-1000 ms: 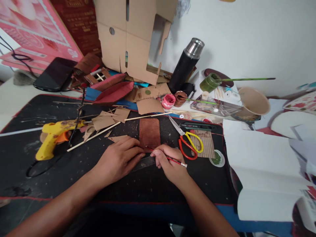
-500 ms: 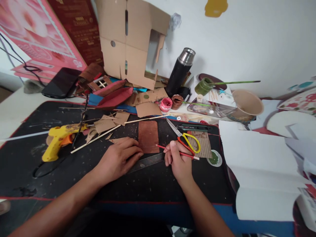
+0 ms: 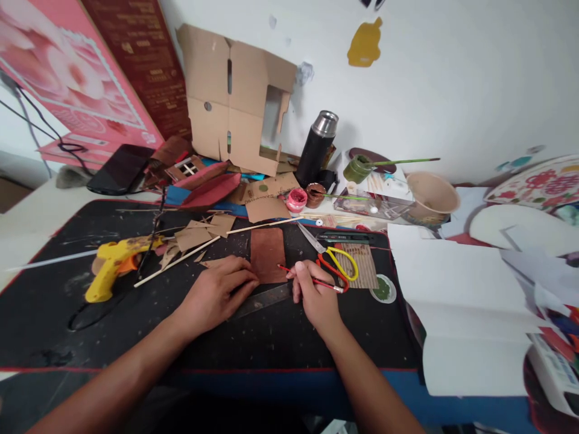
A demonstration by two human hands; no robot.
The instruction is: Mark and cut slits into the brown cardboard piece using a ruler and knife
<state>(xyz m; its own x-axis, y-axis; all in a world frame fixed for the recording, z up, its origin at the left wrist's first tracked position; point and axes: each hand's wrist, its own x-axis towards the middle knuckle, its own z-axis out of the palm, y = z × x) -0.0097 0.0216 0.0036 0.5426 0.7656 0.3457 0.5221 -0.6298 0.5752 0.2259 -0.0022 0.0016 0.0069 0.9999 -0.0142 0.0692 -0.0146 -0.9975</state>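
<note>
A reddish-brown piece of card (image 3: pixel 266 253) lies flat on the black mat. At its lower left corner is my left hand (image 3: pixel 226 286), its fingers bent and closed together with the tips against the card. My right hand (image 3: pixel 314 295) grips a red pencil (image 3: pixel 323 283), whose point is over the card's right edge. Just below the card a dark metal ruler (image 3: pixel 266 301) runs between the hands, its left end partly hidden by my left hand. Yellow-and-orange-handled scissors (image 3: pixel 341 262) lie right beside my right hand.
A yellow hot-glue gun (image 3: pixel 108 268) lies left, near cardboard scraps (image 3: pixel 194 235) and a thin stick (image 3: pixel 176 262). Right are corrugated cardboard (image 3: pixel 362 265), a lid of green paint (image 3: pixel 383 289) and white paper (image 3: pixel 456 289). Paint pots (image 3: pixel 297 199) and a black thermos (image 3: pixel 316 150) stand behind.
The camera view has tilted up and shifted slightly. The pencil has turned in my right hand, its rear end now farther left. My left hand stays by the card's corner.
</note>
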